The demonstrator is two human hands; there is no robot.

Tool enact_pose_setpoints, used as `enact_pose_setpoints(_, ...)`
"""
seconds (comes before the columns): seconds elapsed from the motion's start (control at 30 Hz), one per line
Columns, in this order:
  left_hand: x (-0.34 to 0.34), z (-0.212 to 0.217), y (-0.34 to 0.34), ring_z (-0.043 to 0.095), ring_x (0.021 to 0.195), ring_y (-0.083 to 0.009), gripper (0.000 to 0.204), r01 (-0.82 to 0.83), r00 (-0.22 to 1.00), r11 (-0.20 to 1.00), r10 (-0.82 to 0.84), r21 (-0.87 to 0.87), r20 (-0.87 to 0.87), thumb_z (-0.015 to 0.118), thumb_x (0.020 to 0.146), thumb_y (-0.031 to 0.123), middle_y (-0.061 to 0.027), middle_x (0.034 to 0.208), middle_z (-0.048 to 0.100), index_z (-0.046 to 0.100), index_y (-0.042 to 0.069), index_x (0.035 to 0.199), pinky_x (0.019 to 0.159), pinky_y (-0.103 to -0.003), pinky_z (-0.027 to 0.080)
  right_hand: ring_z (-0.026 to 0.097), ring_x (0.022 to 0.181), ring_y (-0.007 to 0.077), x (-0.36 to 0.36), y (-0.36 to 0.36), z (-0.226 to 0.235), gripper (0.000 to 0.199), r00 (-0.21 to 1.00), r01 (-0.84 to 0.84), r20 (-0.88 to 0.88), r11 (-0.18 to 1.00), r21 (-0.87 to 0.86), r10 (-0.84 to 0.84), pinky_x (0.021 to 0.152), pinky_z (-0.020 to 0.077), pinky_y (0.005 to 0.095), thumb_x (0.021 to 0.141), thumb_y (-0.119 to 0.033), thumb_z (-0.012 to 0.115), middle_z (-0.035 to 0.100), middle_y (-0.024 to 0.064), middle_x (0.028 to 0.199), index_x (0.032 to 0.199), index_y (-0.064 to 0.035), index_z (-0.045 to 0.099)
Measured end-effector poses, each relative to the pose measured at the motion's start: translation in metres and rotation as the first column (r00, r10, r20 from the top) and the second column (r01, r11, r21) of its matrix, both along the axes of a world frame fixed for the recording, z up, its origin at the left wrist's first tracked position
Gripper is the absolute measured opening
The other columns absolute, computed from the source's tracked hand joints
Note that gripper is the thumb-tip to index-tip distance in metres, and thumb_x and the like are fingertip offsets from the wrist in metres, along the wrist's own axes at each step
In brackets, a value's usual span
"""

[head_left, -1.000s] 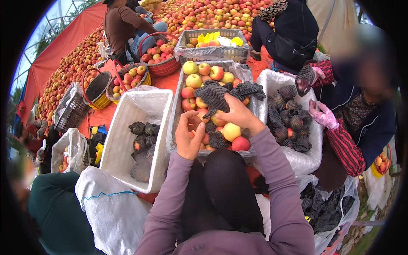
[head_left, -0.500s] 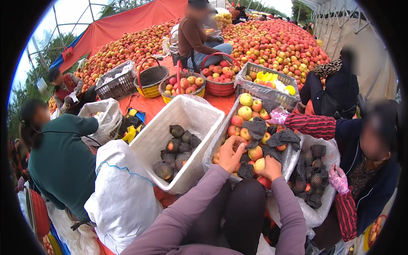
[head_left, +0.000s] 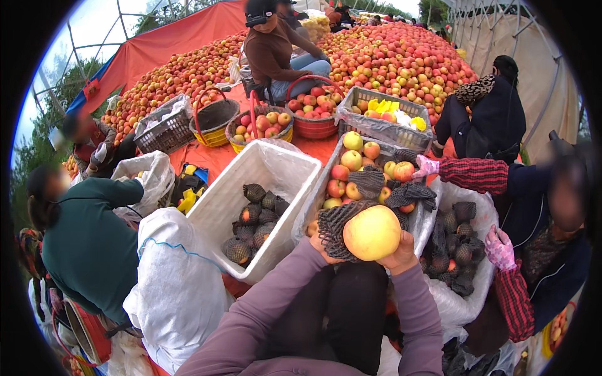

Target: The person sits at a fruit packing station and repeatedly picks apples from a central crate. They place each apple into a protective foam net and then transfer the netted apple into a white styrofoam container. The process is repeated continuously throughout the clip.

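Above my lap, my right hand (head_left: 399, 254) grips a large pale yellow apple (head_left: 372, 233). My left hand (head_left: 322, 248) is closed on a black foam net sleeve (head_left: 335, 227), which is pressed against the apple's left side. Most of the left fingers are hidden behind the sleeve. Just beyond is a plastic-lined crate of loose apples (head_left: 337, 187) with black foam nets (head_left: 365, 182) strewn on top. To the left, a white crate (head_left: 266, 168) contains several netted apples (head_left: 249, 215).
At right, a co-worker's gloved hand (head_left: 428, 165) touches an apple in the loose-apple crate; the other glove (head_left: 500, 249) rests beside a lined crate (head_left: 486, 216) of netted apples. A white sack (head_left: 179, 276) stands left. Baskets (head_left: 266, 128) and an apple heap (head_left: 401, 59) lie beyond.
Both my hands have come up out of the apple crate toward me, now with the yellow apple and a net sleeve. The co-worker's upper glove now touches an apple.
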State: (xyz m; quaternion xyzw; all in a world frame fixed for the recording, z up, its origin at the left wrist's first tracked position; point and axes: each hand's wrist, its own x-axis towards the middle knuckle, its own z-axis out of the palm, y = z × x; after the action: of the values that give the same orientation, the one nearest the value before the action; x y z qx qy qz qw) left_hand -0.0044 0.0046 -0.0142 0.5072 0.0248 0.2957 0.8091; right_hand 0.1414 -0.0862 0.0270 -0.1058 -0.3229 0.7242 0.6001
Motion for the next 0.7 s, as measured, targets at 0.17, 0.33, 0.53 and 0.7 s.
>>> enact_pose_setpoints(0.17,-0.017,0.018,-0.012,0.049,0.111,-0.0187,0.042,-0.049,0.991,0.928,0.092,-0.369,0.098,0.061,0.084,0.017,-0.0092,0.113,0.054,0.046,0.006,0.121,0.093,-0.032,0.041,0.048,0.117,0.0276,0.003,-0.002,0.01,0.09,0.984,0.043,0.171,0.998,0.049,-0.051,0.099,0.0396,0.0414,0.065,-0.039,0.074,0.045,0.0153,0.127,0.133,0.0002,0.03)
enact_pose_setpoints(0.33,-0.036,0.051,-0.019,0.04,0.051,-0.0126,0.029,-0.555,0.475,0.277,0.88,0.784,0.025,0.06,0.065,-0.006,-0.0057,0.059,0.042,0.034,0.005,0.058,0.047,-0.029,0.034,0.052,0.105,0.0254,-0.002,0.02,-0.006,0.066,0.268,0.498,0.757,0.758,0.42,-0.595,0.089,0.0428,0.0348,0.062,-0.018,0.078,0.048,0.0133,0.116,0.117,-0.005,0.044)
enact_pose_setpoints(0.53,-0.04,0.043,-0.025,0.047,0.111,-0.0191,0.047,-0.819,0.556,0.546,0.831,0.179,0.006,0.058,0.085,0.033,-0.0121,0.113,0.049,0.043,0.002,0.118,0.091,-0.033,0.04,0.047,0.108,0.0347,-0.037,0.035,0.014,0.062,-0.089,0.475,0.522,0.425,0.771,-0.848,0.085,0.0435,0.0391,0.058,-0.001,0.071,0.042,0.0149,0.115,0.114,-0.0086,0.044)
enact_pose_setpoints(0.7,-0.067,-0.004,0.0,0.049,0.115,-0.0258,0.056,-0.552,0.824,0.729,0.553,-0.405,-0.127,0.061,0.084,0.026,-0.0116,0.123,0.05,0.038,0.005,0.13,0.097,-0.041,0.04,0.048,0.107,0.0339,-0.047,0.053,0.005,0.059,-0.007,0.125,0.626,0.621,0.774,-0.78,0.088,0.0432,0.0393,0.064,-0.003,0.065,0.044,0.0139,0.118,0.119,-0.0102,0.046)
